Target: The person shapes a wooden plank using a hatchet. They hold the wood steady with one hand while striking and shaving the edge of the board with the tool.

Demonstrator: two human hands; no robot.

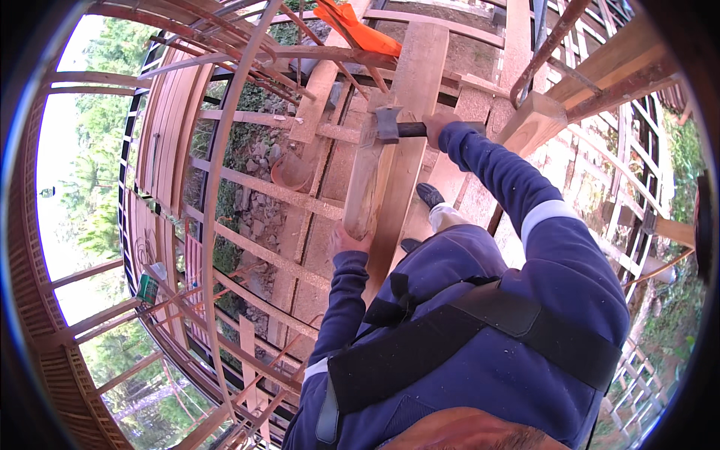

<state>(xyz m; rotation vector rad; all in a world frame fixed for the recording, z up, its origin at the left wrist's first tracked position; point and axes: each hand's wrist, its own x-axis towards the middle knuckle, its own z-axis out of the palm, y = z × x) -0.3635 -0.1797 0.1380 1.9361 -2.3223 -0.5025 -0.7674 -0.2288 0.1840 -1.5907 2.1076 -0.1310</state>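
Note:
My right hand [439,129] is wrapped round the dark handle of a hatchet [388,125]. The grey hatchet head rests at or just over the far end of a short wooden post [365,184]; whether the edge touches the wood I cannot tell. Closed round the near end of that post is my left hand [350,241], its fingers partly hidden. The post lies alongside a long squared timber beam [420,67], which runs from near my legs to the far side.
Below are planks and narrow battens with gaps over rubble [259,161]. A round pan [291,172] sits left of the post. An orange cloth [360,31] lies at the far side. Stacked boards [174,127] stand left. A thick squared timber [536,120] juts in from the right.

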